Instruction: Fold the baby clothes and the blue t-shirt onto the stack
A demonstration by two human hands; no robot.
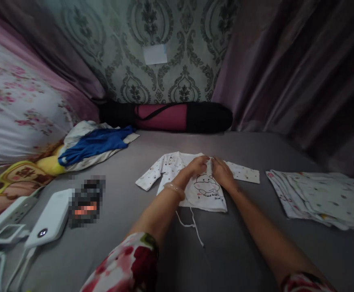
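A small white baby shirt (172, 188) with long sleeves lies spread on the grey sheet, with little dots, a cartoon animal and lettering on its front. Two thin white tie strings trail from its lower hem. Near the neckline, my left hand (197, 165) has its fingers bent together on the cloth, a bracelet on the wrist. Close beside it, my right hand (222, 172) rests on the shirt's right shoulder area, fingers stretched out and lying along the fabric. A small ridge of cloth rises between the two hands. My fingertips are partly hidden.
Folded printed baby clothes (325, 198) lie at right. To the left are a blue garment (98, 144) on a pile, a white power bank (51, 217), a power strip (9, 217) with cables, and a blurred-out dark object (87, 200). A black and maroon long bag (165, 117) lies along the wall.
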